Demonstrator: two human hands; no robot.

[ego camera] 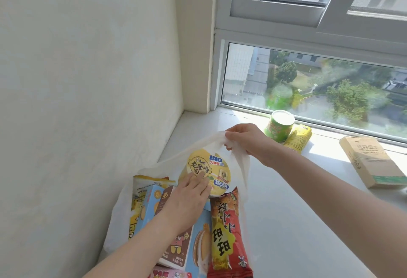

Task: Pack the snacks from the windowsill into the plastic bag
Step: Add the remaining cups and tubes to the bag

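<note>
My right hand (244, 140) pinches the bag (241, 163) open; my left hand (187, 198) presses flat on the noodle bowl (211, 167) inside. Most snacks are packed; the green can (279, 126) and yellow packet (297, 139) wait far right on the windowsill (297, 211).

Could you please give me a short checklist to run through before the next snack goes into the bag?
1. Bag mouth held open: ok. The right hand lifts the handle of the plastic bag.
2. Noodle bowl settled inside: cannot tell. The left hand rests flat on its lid.
3. A hand free to pick: not ok. Both are busy.
4. Snacks left on the windowsill: ok. A green can and a yellow packet lie by the window.
5. Room left in the bag: cannot tell. It looks fairly full.
6. Cardboard box belongs with the snacks: cannot tell.
</note>
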